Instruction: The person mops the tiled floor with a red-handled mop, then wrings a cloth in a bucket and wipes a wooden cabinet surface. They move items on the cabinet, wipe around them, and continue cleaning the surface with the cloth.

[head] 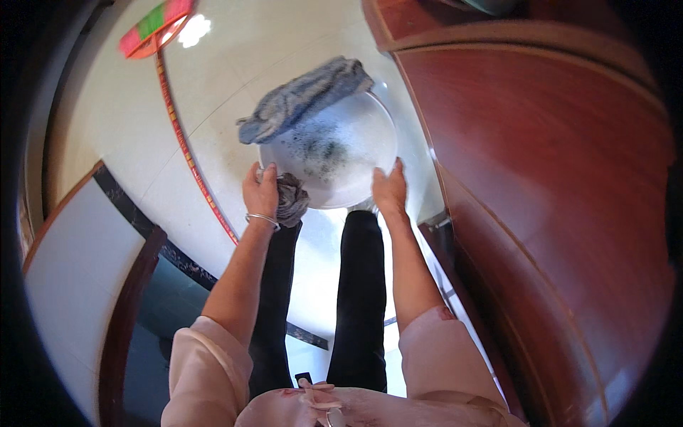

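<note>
Between my two hands is a white basin (368, 125) of cloudy water with dark specks gathered near its middle. My left hand (260, 191) grips the near left rim, and a crumpled grey-brown cloth (292, 200) hangs right beside its fingers. On the opposite side, my right hand (389, 184) holds the near right rim with the thumb on top. A wet grey cloth (307, 99) lies draped across the far rim. The fingers under the basin are hidden.
A broom (184, 141) with a red patterned handle and pink and green bristles lies on the pale tiled floor (224, 64). Reddish-brown wooden furniture (533, 144) stands close on the right. A dark wooden door frame (128, 320) and black floor strip (128, 208) are at the left.
</note>
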`<state>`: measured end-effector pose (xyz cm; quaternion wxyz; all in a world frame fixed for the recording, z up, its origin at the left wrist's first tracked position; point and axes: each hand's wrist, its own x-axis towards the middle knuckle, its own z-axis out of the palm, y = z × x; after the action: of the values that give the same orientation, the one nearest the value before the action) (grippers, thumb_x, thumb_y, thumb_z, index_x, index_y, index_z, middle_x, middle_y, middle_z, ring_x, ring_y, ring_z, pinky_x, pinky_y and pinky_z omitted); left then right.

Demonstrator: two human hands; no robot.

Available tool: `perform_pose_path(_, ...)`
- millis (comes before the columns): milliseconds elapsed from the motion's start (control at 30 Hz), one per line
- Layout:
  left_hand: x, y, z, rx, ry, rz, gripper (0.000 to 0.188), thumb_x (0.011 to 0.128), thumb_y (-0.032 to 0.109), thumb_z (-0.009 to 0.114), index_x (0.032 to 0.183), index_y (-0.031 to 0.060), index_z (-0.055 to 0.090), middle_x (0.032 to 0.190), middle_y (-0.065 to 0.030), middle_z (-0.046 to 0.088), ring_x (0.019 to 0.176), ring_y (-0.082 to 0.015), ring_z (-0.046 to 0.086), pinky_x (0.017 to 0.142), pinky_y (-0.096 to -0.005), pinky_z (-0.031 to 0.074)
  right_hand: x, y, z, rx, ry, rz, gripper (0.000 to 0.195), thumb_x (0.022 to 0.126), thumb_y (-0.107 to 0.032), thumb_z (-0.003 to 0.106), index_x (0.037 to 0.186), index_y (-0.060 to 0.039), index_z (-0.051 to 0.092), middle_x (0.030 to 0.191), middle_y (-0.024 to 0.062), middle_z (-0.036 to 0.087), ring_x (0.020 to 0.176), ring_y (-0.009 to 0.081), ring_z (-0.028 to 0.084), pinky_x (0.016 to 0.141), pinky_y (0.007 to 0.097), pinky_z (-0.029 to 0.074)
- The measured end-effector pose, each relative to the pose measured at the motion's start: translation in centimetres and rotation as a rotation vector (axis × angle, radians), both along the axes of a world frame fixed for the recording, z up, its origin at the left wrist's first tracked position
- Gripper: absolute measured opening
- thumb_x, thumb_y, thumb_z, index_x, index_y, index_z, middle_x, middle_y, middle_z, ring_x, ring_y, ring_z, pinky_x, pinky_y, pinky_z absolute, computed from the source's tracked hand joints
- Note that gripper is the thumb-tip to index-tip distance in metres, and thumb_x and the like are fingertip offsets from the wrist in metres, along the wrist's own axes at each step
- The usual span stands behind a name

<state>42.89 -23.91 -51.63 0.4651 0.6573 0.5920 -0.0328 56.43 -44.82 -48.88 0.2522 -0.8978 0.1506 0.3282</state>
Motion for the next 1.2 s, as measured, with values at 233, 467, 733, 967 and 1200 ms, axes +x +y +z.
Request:
perform_pose_path(233, 0.0, 3.4, -2.2, -0.005, -0.028, -0.384, 0.031, 0.077, 0.023, 0.054, 0.093, -0.0031, 0.062, 0.078, -0.0164, 0.065, 0.075, -0.0222, 0.062, 0.07, -0.0336, 0.046, -2.4, -0.3, -1.6, 0.123, -0.1, -0.019, 0.058, 0.075, 0.001, 0.055, 0.124, -0.0046, 0.025, 0.098, 0.021, 0.058, 0.091, 0.0362, 0.059, 0.078, 0.041, 0.047)
perform_pose_path(467, -0.8, 3.7, -3.2, -0.08, -0.033, -0.494, 0.033, 0.076, 0.021, 0.053, 0.095, -0.0058, 0.059, 0.081, -0.0137, 0.064, 0.075, -0.0182, 0.059, 0.07, -0.0304, 0.045, -6.7, -3.2, -0.6, 0.187, -0.003, -0.194, 0.049, 0.083, -0.005, 0.044, 0.128, -0.005, 0.025, 0.104, 0.029, 0.055, 0.094, 0.0448, 0.056, 0.082, 0.0491, 0.044)
perform_pose_path(733, -5.4, -3.8, -2.5, 0.08, 0.026, -0.826, 0.03, 0.077, 0.025, 0.055, 0.091, -0.0017, 0.057, 0.085, -0.0239, 0.063, 0.085, -0.0391, 0.06, 0.072, -0.0426, 0.046, -15.8, -11.5, -0.4, 0.198, 0.027, -0.377, 0.052, 0.085, -0.009, 0.044, 0.132, -0.0062, 0.021, 0.097, 0.0263, 0.06, 0.088, 0.0425, 0.059, 0.075, 0.0494, 0.045)
perform_pose_path(967, -10.9, -15.7, 0.4, -0.048, 0.158, -0.976, 0.038, 0.079, 0.024, 0.053, 0.108, 0.0006, 0.05, 0.089, -0.0246, 0.061, 0.089, -0.041, 0.058, 0.075, -0.0457, 0.047, -28.7, -21.3, -1.8, 0.108, -0.11, -0.547, 0.047, 0.084, -0.009, 0.044, 0.13, -0.004, 0.031, 0.104, 0.027, 0.058, 0.094, 0.044, 0.056, 0.081, 0.0484, 0.045)
perform_pose_path(1200, -13.6, -27.0, 3.4, -0.171, 0.241, -1.193, 0.038, 0.079, 0.021, 0.053, 0.112, 0.003, 0.046, 0.093, -0.0233, 0.06, 0.084, -0.0388, 0.06, 0.075, -0.0464, 0.048, -42.4, -31.2, -3.7, 0.193, -0.083, -1.037, 0.039, 0.081, -0.007, 0.053, 0.118, 0.0001, 0.041, 0.102, 0.0134, 0.055, 0.083, 0.0209, 0.054, 0.066, 0.0329, 0.048)
